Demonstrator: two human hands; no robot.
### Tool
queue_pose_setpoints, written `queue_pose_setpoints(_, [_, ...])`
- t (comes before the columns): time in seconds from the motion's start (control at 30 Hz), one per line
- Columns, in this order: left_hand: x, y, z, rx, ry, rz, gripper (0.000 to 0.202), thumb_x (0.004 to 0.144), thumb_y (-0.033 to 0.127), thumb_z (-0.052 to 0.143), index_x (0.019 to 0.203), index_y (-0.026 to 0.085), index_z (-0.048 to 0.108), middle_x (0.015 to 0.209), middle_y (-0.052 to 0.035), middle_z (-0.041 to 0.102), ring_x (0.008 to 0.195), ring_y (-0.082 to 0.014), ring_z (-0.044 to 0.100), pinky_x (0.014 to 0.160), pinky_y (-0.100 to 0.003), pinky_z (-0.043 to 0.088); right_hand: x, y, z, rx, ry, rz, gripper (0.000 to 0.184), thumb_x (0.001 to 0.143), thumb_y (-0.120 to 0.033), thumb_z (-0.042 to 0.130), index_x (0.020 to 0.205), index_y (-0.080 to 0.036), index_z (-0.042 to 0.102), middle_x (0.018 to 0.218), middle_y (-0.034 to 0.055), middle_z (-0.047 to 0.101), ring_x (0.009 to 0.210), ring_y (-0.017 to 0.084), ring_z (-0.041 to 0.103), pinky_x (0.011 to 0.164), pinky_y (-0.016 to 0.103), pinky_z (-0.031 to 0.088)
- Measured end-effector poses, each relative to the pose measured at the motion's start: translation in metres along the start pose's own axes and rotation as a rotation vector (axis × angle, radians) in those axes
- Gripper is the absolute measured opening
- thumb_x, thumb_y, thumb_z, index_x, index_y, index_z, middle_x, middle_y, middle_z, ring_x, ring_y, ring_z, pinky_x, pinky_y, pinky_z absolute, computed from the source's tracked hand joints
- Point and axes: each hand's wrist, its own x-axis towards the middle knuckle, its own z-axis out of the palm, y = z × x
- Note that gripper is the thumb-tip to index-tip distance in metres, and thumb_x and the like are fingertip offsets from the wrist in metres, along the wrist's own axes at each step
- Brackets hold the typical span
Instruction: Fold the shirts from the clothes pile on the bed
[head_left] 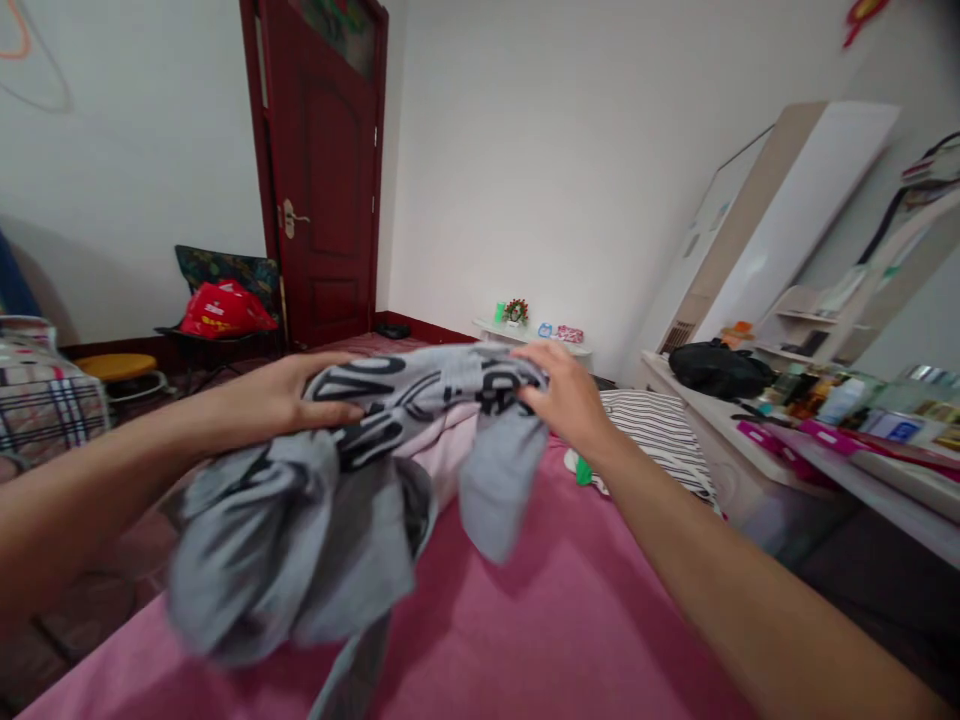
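We've got a grey garment (360, 550) with black lettering up in front of us, over a pink sheet (600, 620). Our left hand (281, 395) is clamped on one end of its gathered top and our right hand (559, 385) on the other, so the hands are well apart. That top band is the long axis, running side to side, with the right end slightly higher. Everything else points down — a big bunch under the left hand, a shorter flap by the right, and a thin strip trailing off the bottom of the view. The loose parts are blurry. A pale pink patch (454, 440) shows behind it; can't tell if it's the same piece.

The sheet spreads out below, and past it there's a white wall (555, 150) and a dark red door (326, 190) on the left. Near the door we see a red bag (227, 308) on a chair (217, 262), plus a yellow stool (116, 367).

Over on the right, a striped pillow (652, 430) lies beyond our forearm, partly covered by it. Next to that is a cluttered dresser (701, 430) with a black bag (716, 370) on top — and the garment itself blocks the middle of the sheet.
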Motion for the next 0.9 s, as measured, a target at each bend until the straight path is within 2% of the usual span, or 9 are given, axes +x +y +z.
queue_pose_setpoints(0.07, [0.028, -0.016, 0.014, 0.146, 0.266, 0.047, 0.08, 0.074, 0.05, 0.062, 0.143, 0.02, 0.037, 0.136, -0.0086, 0.052, 0.119, -0.0276, 0.052, 0.103, -0.039, 0.04, 0.023, 0.027, 0.01, -0.095, 0.306, 0.021, 0.035, 0.079, -0.021, 0.055, 0.113, -0.021, 0.063, 0.116, 0.0079, 0.06, 0.111, 0.023, 0.054, 0.1, 0.037, 0.038])
queue_pose_setpoints(0.13, [0.042, -0.042, 0.054, 0.315, 0.232, 0.033, 0.085, 0.074, 0.049, 0.062, 0.147, 0.018, 0.03, 0.142, -0.014, 0.043, 0.126, -0.0313, 0.045, 0.104, -0.043, 0.037, 0.022, 0.058, 0.024, -0.173, 0.359, 0.054, 0.037, 0.082, -0.025, 0.052, 0.118, -0.018, 0.059, 0.124, 0.0107, 0.055, 0.117, 0.025, 0.05, 0.102, 0.04, 0.037])
queue_pose_setpoints(0.23, [0.041, -0.08, 0.132, 0.471, 0.011, -0.081, 0.084, 0.07, 0.053, 0.068, 0.143, 0.026, 0.038, 0.147, -0.0151, 0.038, 0.131, -0.0377, 0.039, 0.105, -0.051, 0.032, -0.015, 0.115, 0.041, -0.34, 0.14, 0.137, 0.035, 0.081, -0.022, 0.054, 0.115, -0.018, 0.06, 0.124, 0.0118, 0.055, 0.114, 0.028, 0.051, 0.099, 0.044, 0.04])
queue_pose_setpoints(0.33, [0.034, -0.102, 0.184, 0.602, 0.126, -0.106, 0.075, 0.076, 0.058, 0.059, 0.141, 0.023, 0.044, 0.153, -0.0177, 0.027, 0.138, -0.042, 0.025, 0.108, -0.059, 0.017, -0.072, 0.18, 0.039, -0.527, -0.028, 0.303, 0.035, 0.072, -0.02, 0.062, 0.107, -0.022, 0.061, 0.121, 0.0121, 0.055, 0.114, 0.035, 0.051, 0.095, 0.053, 0.04])
queue_pose_setpoints(0.43, [0.033, -0.11, 0.195, 0.629, 0.172, -0.076, 0.076, 0.078, 0.062, 0.054, 0.142, 0.022, 0.043, 0.154, -0.0178, 0.024, 0.138, -0.0416, 0.024, 0.108, -0.058, 0.015, -0.122, 0.231, 0.015, -0.607, -0.011, 0.525, 0.03, 0.07, -0.027, 0.066, 0.099, -0.023, 0.06, 0.111, 0.0171, 0.057, 0.111, 0.044, 0.05, 0.084, 0.065, 0.038])
queue_pose_setpoints(0.53, [0.036, -0.112, 0.191, 0.634, 0.172, -0.076, 0.076, 0.078, 0.063, 0.054, 0.142, 0.024, 0.043, 0.154, -0.017, 0.025, 0.138, -0.0413, 0.023, 0.108, -0.057, 0.015, -0.147, 0.255, -0.011, -0.59, -0.027, 0.673, 0.012, 0.075, -0.033, 0.06, 0.084, -0.026, 0.058, 0.096, 0.0154, 0.059, 0.103, 0.041, 0.055, 0.076, 0.06, 0.039])
queue_pose_setpoints(0.63, [0.037, -0.114, 0.19, 0.643, 0.18, -0.084, 0.075, 0.078, 0.062, 0.054, 0.142, 0.023, 0.043, 0.154, -0.0171, 0.026, 0.138, -0.0409, 0.023, 0.108, -0.057, 0.015, -0.142, 0.253, -0.022, -0.534, -0.094, 0.666, 0.013, 0.077, -0.03, 0.053, 0.065, -0.026, 0.052, 0.073, 0.0096, 0.059, 0.085, 0.033, 0.062, 0.069, 0.049, 0.04])
queue_pose_setpoints(0.73, [0.037, -0.115, 0.194, 0.634, 0.196, -0.072, 0.075, 0.079, 0.061, 0.054, 0.141, 0.022, 0.044, 0.154, -0.0177, 0.026, 0.138, -0.0416, 0.023, 0.108, -0.057, 0.015, -0.122, 0.221, -0.01, -0.46, -0.167, 0.665, 0.02, 0.069, -0.026, 0.06, 0.055, -0.026, 0.047, 0.059, 0.0054, 0.057, 0.069, 0.029, 0.062, 0.063, 0.044, 0.041])
queue_pose_setpoints(0.9, [0.036, -0.114, 0.193, 0.602, 0.191, -0.076, 0.074, 0.079, 0.063, 0.052, 0.141, 0.022, 0.044, 0.153, -0.0176, 0.026, 0.138, -0.0419, 0.024, 0.108, -0.057, 0.016, -0.133, 0.074, 0.034, -0.109, -0.447, 0.529, 0.009, 0.059, -0.021, 0.07, 0.063, -0.021, 0.062, 0.062, -0.0025, 0.064, 0.061, 0.017, 0.062, 0.055, 0.026, 0.043])
